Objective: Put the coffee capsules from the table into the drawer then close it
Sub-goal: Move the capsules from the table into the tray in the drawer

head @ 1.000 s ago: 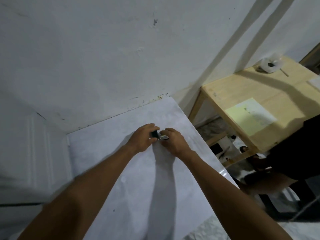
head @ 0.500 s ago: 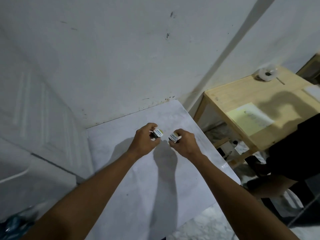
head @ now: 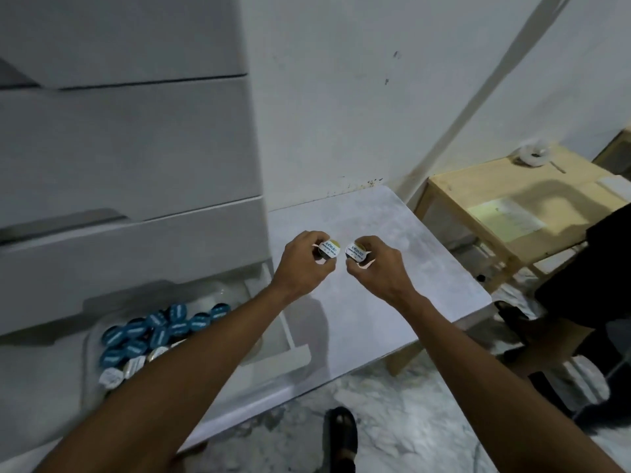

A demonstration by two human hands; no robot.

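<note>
My left hand [head: 302, 264] grips a coffee capsule [head: 330, 250] with a white and gold printed lid. My right hand [head: 377, 264] grips a second capsule [head: 356, 251] of the same kind. Both hands hover close together above the white marble table [head: 426, 268], lids tilted toward me. At lower left the white drawer [head: 273, 367] stands pulled out. Inside it lies a pile of several blue-lidded capsules [head: 157, 331] and a few white-lidded ones in clear plastic. My left forearm covers part of that pile.
A tall white drawer unit [head: 129, 148] rises on the left above the open drawer. To the right stands a wooden table [head: 512, 189] with a yellow-green sheet and a roll of tape. A seated person in dark clothes [head: 587, 278] is at the right edge. My sandalled foot [head: 339, 438] rests on the marble floor.
My hands have drawn apart, each lifting one capsule off the table. The view has swung left, and the drawer unit and open drawer have come into sight.
</note>
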